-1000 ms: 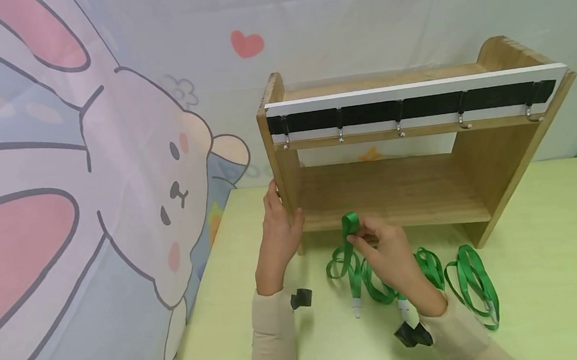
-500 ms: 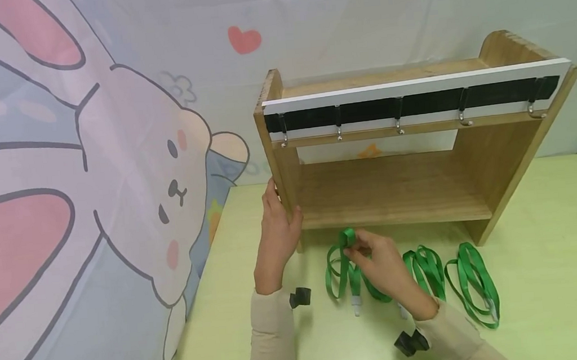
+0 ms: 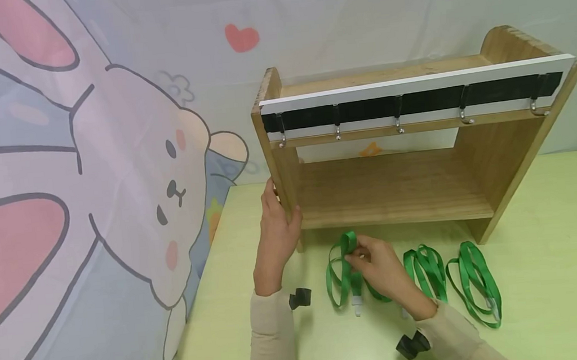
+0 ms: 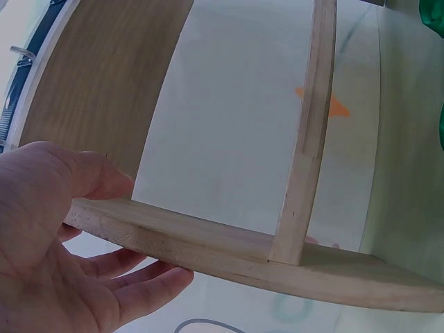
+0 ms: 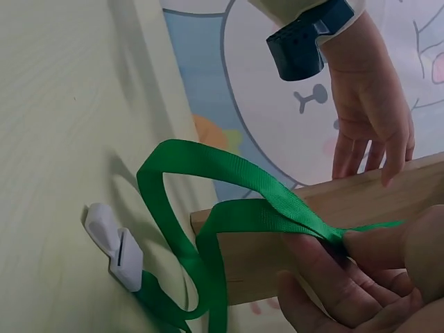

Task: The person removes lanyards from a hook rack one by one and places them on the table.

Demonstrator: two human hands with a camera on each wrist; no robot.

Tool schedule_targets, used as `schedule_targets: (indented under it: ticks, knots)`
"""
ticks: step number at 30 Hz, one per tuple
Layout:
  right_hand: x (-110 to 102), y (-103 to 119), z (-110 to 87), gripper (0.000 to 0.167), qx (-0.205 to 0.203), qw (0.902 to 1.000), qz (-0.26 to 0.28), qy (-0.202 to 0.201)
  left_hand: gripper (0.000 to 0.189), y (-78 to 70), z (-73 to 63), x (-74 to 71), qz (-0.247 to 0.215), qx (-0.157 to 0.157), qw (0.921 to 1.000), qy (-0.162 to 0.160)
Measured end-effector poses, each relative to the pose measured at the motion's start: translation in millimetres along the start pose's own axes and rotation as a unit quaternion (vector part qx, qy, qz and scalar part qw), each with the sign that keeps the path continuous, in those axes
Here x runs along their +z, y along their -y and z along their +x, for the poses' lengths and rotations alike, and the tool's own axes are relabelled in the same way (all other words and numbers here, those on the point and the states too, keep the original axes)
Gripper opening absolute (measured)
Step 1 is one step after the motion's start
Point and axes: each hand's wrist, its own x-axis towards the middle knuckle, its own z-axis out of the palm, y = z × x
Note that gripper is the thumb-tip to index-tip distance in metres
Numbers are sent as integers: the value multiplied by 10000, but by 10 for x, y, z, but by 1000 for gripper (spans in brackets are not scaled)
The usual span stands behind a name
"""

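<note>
My left hand [image 3: 276,232] grips the left side panel of a wooden shelf [image 3: 396,188]. In the left wrist view, the thumb lies on one face of that panel [image 4: 208,239] and the fingers on the other. My right hand [image 3: 384,268] pinches a green lanyard [image 3: 345,274] between thumb and fingertips, just in front of the shelf. Several loops of strap [image 5: 208,162] hang from the pinch in the right wrist view. The lanyard's white plastic clip [image 5: 127,260] is low, close to the table. Another green lanyard [image 3: 377,293] is mostly hidden under my right hand.
Two more folded green lanyards [image 3: 426,273] lie on the pale green table [image 3: 555,272] to the right. Several metal hooks [image 3: 337,130] hang along a black-and-white strip [image 3: 430,103] on the shelf's upper front. A rabbit-printed cloth [image 3: 129,158] covers the wall at left.
My right hand has lowered the pinched lanyard a little, and its loops have drawn closer together. The left hand keeps its place on the shelf. The head view has shifted slightly.
</note>
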Motion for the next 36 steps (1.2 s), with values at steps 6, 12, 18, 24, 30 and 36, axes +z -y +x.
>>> schedule_targets:
  ticks: [6,12,18,24,30,36]
  knots:
    - [2,-67,29,12,82,9992,338,178,74,1,0,5,-20,-100,9999,26]
    - [27,-128,22,13,193,9986,410,276,74,27,0,19,-66,-58,10000,29]
    - [86,-211,29,3,375,9985,238,306,73,27,-6,8,-29,-159,9999,10]
    - [127,-260,-1,16,308,9990,-315,41,73,14,-11,13,-61,-169,9998,44]
    - [174,-303,-12,16,203,9934,-1112,-172,73,0,-10,13,-38,-224,9997,53]
    - [212,-335,-6,13,298,9895,-1412,-123,73,9,-8,13,-5,-222,9997,37]
